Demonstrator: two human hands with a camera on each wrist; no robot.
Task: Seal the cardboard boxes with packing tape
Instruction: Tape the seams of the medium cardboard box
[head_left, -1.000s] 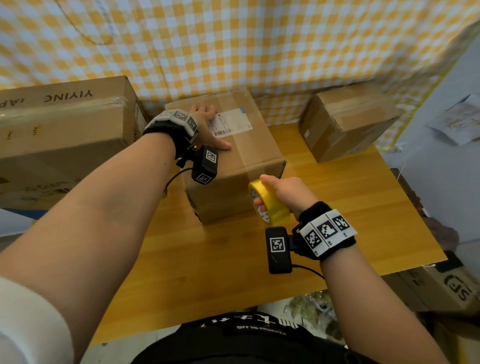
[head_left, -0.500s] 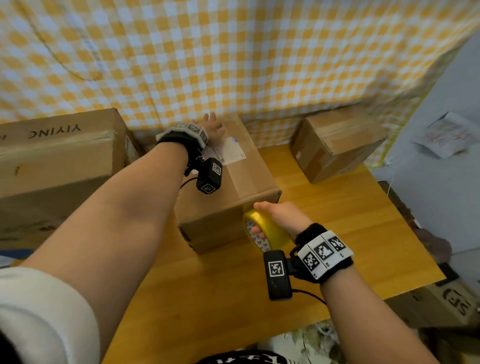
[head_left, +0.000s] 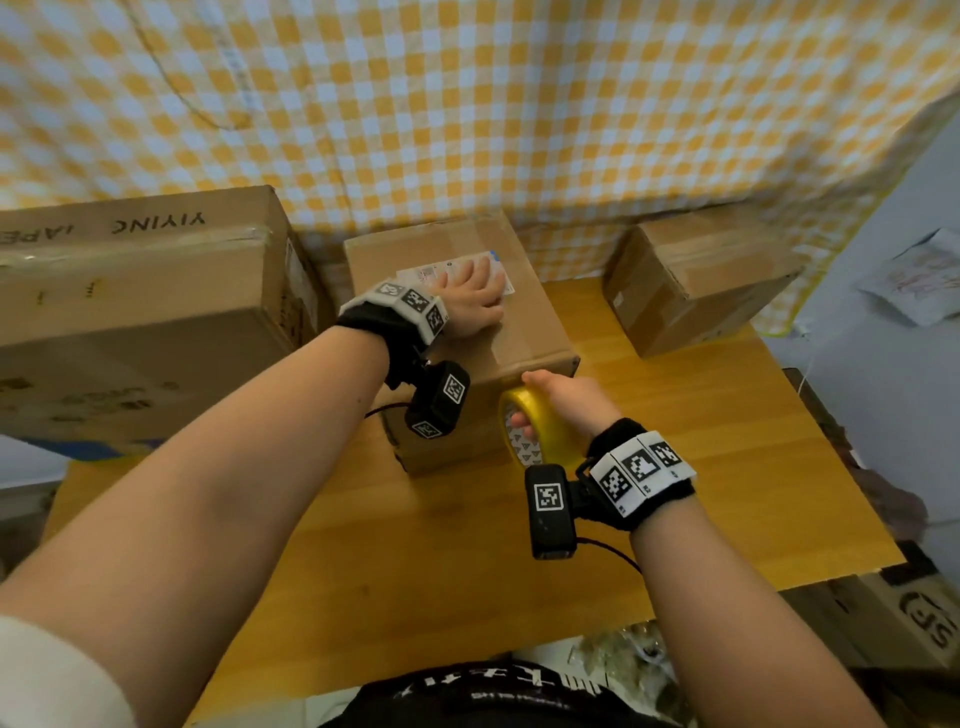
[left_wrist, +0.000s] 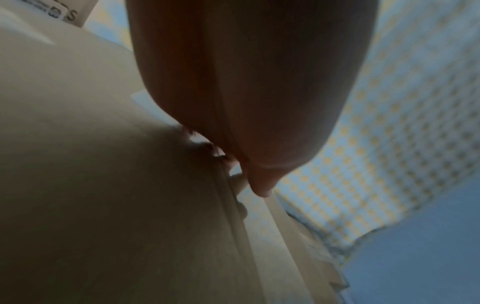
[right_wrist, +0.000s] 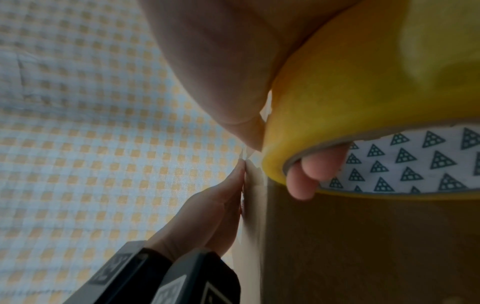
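A big box (head_left: 140, 312) is sitting at the far left of the bench (head_left: 415, 545), up against the checked cloth (head_left: 519, 104). Just to its right, the middle box (head_left: 524, 332) is standing on the bench, with a white label (head_left: 415, 271) on its top. The left hand (head_left: 470, 301) is lying flat on that top, partly over the label, its fingers (right_wrist: 233, 179) straight and pressed together against the cardboard. At the near edge of this box, the right hand (head_left: 566, 402) is gripping a yellow tape roll (head_left: 535, 431), with fingers (right_wrist: 309, 174) curling through the core and the thumb lying over the outside. The roll is touching the box's front face just below the top edge. Further right, a small box (head_left: 691, 280) is sitting well apart at the back of the bench.
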